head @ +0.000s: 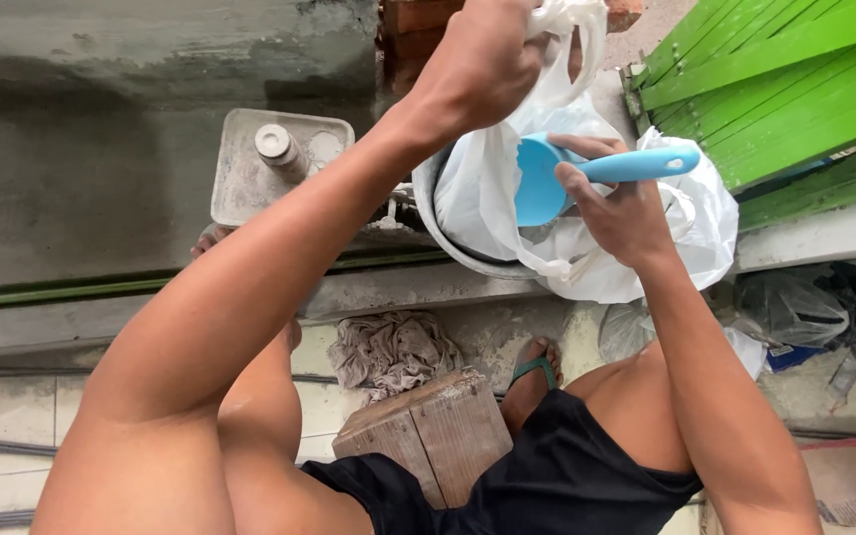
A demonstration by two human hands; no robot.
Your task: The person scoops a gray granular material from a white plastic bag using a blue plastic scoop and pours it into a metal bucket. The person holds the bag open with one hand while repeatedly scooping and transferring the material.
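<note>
Scoop (pixel 557 178) is clamped in right hand (pixel 621 213), inside white bag (pixel 487 188); left hand (pixel 482 59) grips the bag's top; scooping step, next needs careful lifting.

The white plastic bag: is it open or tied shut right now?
Open. The left hand lifts the white plastic bag by its handles, and the blue scoop in the right hand sits at its mouth.

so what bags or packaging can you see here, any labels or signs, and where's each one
White thin plastic bag: centre top, over a grey round basin, crumpled; left hand grips its handles, right hand dips a light blue plastic scoop into it.
Dark plastic bag: right edge, on the ground, black and crinkled.
Clear plastic wrapping: below the white bag, crumpled.
No labels, signs or screens show.
</note>
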